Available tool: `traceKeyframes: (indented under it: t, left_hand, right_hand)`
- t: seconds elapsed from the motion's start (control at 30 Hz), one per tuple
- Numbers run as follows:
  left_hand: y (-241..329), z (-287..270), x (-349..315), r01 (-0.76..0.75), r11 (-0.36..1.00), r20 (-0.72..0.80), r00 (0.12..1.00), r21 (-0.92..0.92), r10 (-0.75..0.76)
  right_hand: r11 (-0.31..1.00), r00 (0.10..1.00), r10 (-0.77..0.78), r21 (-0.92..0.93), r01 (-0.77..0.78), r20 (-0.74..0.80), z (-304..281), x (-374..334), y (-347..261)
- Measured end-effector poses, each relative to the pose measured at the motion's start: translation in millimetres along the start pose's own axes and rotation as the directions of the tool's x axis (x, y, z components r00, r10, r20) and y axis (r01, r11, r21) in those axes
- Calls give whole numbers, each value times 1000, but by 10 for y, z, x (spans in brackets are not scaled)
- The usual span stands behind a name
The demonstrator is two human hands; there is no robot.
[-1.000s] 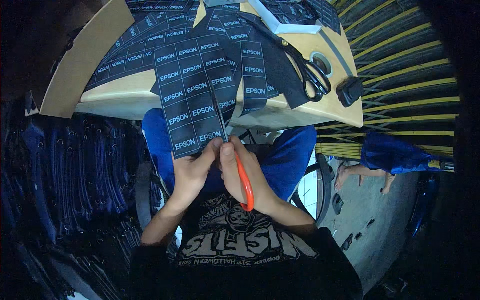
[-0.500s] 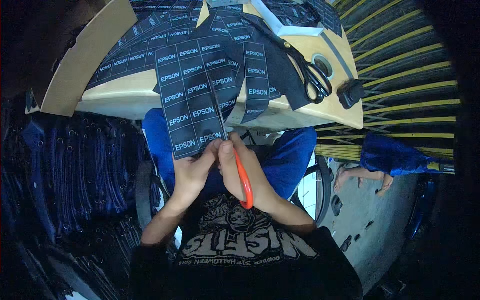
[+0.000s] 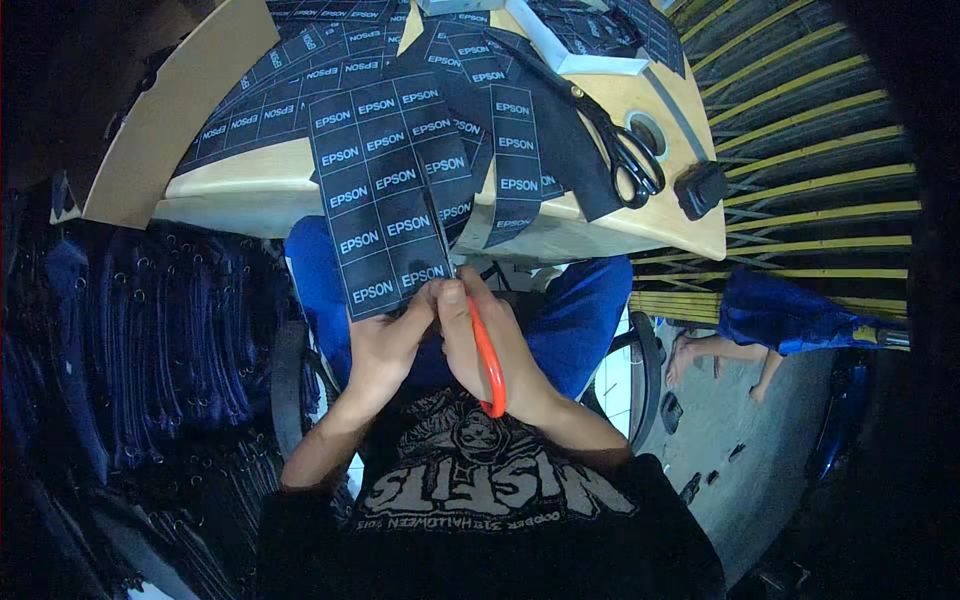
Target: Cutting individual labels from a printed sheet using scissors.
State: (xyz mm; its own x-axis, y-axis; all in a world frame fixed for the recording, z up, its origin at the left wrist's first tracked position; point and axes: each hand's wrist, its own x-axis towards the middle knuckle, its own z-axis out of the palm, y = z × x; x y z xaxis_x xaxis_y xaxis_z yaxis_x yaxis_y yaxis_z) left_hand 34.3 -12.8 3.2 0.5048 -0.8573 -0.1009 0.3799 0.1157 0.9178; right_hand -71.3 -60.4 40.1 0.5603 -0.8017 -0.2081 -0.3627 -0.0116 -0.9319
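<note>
My left hand (image 3: 387, 348) pinches the near edge of a black sheet (image 3: 365, 215) printed with pale lettering in a grid of boxes. Around the red handle of a pair of scissors (image 3: 488, 365) my right hand (image 3: 490, 340) is closed. The blades run up along a cut in the sheet, with a partly separated strip (image 3: 447, 170) on their right. Both hands meet above my lap, thumbs close together. A separate cut strip (image 3: 515, 165) hangs over the table's front edge. The fingertips under the sheet are hidden.
More printed sheets (image 3: 330, 75) cover the wooden table (image 3: 240, 180). Black-handled scissors (image 3: 630, 165) and a small black object (image 3: 700, 188) lie at its right. A cardboard piece (image 3: 180, 110) stands left. Dark straps (image 3: 170, 350) hang beside me. Another person's bare leg (image 3: 715, 350) shows at right.
The sheet and scissors stay almost in place, with the blades looking slightly more closed along the cut. At right, the other person's lower leg has shifted a little.
</note>
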Motion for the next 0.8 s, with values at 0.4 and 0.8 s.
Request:
traceKeyframes:
  t: [0.4, 0.8]
  left_hand:
    - [-31, -32, -12, 25, 999, 1, 1000, 25, -25]
    - [15, -68, -36, 94, 995, 94, 991, -40, -90]
  right_hand:
    - [1000, 1000, -8, -16, 7, -19, -21, 18, 13]
    - [1000, 1000, 0, -3, 0, 10, -52, 53, 14]
